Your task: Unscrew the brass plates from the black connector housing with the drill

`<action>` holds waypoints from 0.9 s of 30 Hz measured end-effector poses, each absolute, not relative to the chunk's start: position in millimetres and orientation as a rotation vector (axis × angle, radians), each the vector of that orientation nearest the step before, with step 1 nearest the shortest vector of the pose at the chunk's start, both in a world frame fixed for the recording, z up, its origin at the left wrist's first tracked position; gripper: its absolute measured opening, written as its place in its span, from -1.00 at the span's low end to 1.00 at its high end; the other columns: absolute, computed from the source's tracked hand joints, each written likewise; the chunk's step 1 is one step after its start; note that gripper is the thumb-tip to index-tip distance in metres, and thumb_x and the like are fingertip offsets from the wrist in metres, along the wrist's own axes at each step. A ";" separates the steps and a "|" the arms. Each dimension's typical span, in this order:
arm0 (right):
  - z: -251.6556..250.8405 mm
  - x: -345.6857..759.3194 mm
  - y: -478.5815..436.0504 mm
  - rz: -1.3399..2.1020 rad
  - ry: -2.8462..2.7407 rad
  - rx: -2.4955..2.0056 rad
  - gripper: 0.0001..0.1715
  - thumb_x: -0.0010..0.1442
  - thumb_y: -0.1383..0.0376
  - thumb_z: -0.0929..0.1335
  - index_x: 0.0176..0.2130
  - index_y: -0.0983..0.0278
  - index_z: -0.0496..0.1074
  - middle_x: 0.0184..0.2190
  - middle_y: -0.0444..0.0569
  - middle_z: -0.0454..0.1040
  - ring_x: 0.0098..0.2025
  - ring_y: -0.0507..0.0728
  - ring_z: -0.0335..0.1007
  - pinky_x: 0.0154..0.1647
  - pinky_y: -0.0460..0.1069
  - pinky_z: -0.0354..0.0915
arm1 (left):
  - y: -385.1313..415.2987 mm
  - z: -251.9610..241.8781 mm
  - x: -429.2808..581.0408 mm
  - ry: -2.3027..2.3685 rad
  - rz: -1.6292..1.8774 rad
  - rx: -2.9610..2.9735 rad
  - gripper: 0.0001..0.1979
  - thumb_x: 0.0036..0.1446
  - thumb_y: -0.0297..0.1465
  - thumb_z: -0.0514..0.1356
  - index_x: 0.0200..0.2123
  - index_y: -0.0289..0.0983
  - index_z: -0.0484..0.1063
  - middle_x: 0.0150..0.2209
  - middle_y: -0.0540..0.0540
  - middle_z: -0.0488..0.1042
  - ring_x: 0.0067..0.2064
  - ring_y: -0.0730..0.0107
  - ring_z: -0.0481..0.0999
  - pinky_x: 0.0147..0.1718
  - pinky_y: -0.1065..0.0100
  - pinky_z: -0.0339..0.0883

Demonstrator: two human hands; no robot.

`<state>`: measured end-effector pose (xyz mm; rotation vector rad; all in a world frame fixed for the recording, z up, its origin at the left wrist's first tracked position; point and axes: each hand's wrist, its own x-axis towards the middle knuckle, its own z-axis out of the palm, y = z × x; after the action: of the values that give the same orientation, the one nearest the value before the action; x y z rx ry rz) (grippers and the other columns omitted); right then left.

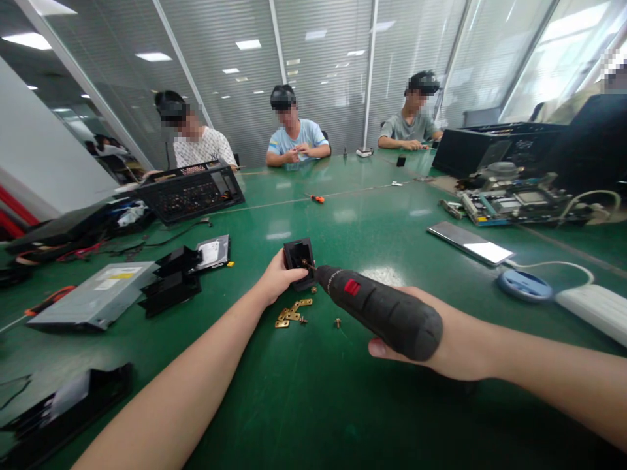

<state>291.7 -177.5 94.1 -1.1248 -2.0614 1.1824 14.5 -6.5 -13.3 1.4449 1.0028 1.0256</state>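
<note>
My left hand is closed on a small black box-shaped part, its hollow side turned toward me. In my right hand is a black power drill with a red switch. The drill's bit reaches into the opening of the black part, where a small brass-coloured piece shows; whether the tip touches it I cannot tell. Just below the part lie several brass plates with holes. A loose screw stands to their right, and another screw rests beside the plates.
To the left are a silver drive unit, black brackets, a hard drive and a black case panel. A phone, blue disc and circuit boards lie right. An orange-handled screwdriver lies ahead. Three people sit opposite.
</note>
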 end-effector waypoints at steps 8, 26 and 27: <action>86.9 291.6 -178.8 1.409 -1.918 -1.157 -0.68 0.18 0.11 0.52 -0.31 0.19 0.37 -0.49 -0.19 0.40 -0.51 0.06 0.38 -0.50 -0.05 0.40 | -8.7 -12.0 14.0 1.014 1.023 1.488 -0.33 -0.15 -0.34 0.49 0.08 -0.29 0.43 0.02 -0.23 0.61 0.07 -0.04 0.59 0.19 -0.15 0.35; 84.0 290.6 -178.7 1.447 -1.835 -1.177 -0.61 0.18 0.00 0.51 -0.21 0.20 0.41 -0.44 -0.16 0.44 -0.56 0.06 0.41 -0.54 -0.02 0.41 | -6.6 -14.8 12.8 0.992 1.024 1.452 -0.38 -0.13 -0.32 0.50 0.03 -0.29 0.45 0.02 -0.26 0.61 0.02 -0.01 0.61 0.15 -0.13 0.38; 84.0 290.9 -178.8 1.439 -1.842 -1.176 -0.61 0.19 0.00 0.51 -0.21 0.20 0.41 -0.44 -0.17 0.43 -0.56 0.05 0.40 -0.55 -0.03 0.41 | -6.5 -15.1 12.8 0.993 1.025 1.451 -0.38 -0.13 -0.32 0.50 0.03 -0.29 0.45 0.02 -0.26 0.61 0.02 -0.02 0.61 0.15 -0.13 0.38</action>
<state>290.9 -178.8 84.0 -1.1762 -1.8424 1.4389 12.8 -6.5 -15.1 1.4514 0.9925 1.0254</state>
